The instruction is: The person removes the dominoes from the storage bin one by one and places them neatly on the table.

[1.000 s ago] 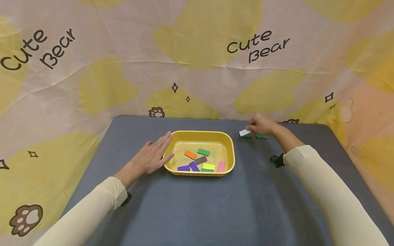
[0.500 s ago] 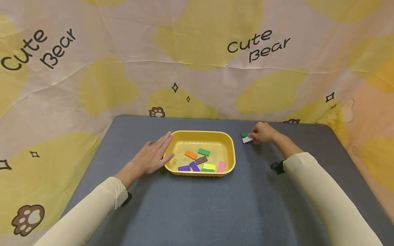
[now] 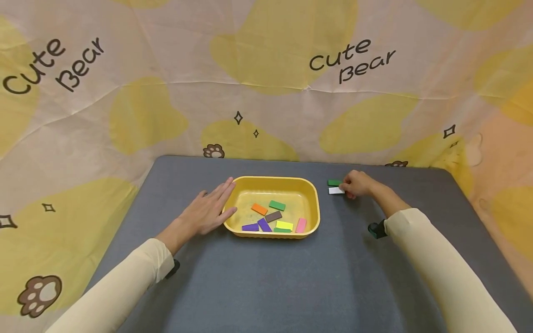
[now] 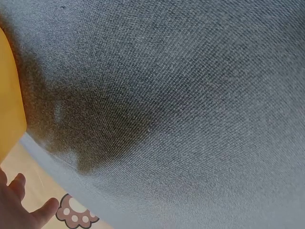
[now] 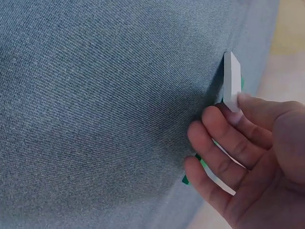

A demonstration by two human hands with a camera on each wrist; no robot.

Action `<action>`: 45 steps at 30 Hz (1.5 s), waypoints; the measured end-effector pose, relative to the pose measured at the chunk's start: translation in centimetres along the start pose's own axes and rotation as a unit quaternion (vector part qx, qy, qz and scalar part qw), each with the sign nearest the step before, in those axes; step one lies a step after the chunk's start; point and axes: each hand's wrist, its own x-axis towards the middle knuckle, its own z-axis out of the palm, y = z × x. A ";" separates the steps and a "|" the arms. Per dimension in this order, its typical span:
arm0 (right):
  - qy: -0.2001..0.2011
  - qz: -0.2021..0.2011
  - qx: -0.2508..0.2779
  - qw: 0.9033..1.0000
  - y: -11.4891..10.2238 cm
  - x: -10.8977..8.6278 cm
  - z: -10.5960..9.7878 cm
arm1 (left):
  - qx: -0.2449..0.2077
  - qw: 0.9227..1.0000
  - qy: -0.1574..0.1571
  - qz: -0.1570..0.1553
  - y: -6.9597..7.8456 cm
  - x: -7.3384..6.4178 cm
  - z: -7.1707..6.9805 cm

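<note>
My right hand [image 3: 357,184] pinches one end of a small white rectangular block [image 3: 335,190] between thumb and fingertips, low over the table right of the tub. In the right wrist view the white block [image 5: 232,81] stands on its long edge. Just beyond it lies a green block [image 3: 334,182], roughly parallel. Another green piece [image 5: 186,180] shows behind the fingers in the right wrist view and is hidden in the head view. My left hand [image 3: 208,209], fingers straight, rests against the left rim of the yellow plastic tub [image 3: 313,199].
Inside the tub are several loose blocks: an orange one [image 3: 259,209], a brown one [image 3: 273,216], a pink one [image 3: 301,225], a yellow one [image 3: 284,225], plus purple and green ones. A printed cloth [image 3: 266,106] hangs behind the grey table [image 3: 283,286].
My right hand has brought the white block from above the green block down toward me, laying it alongside on the near side. The left hand and the tub have stayed put.
</note>
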 end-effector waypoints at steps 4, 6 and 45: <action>-0.007 0.008 0.004 1.000 0.0 0.0 -0.2 | 0.002 1.000 0.003 0.003 -0.1 0.0 0.0; -0.011 0.016 0.007 1.000 0.0 -0.1 -0.2 | 0.004 1.000 0.005 0.005 -0.1 0.0 0.0; -0.032 -0.065 0.058 0.996 -6.7 0.1 -4.4 | 0.004 1.000 0.002 0.000 0.0 0.1 0.1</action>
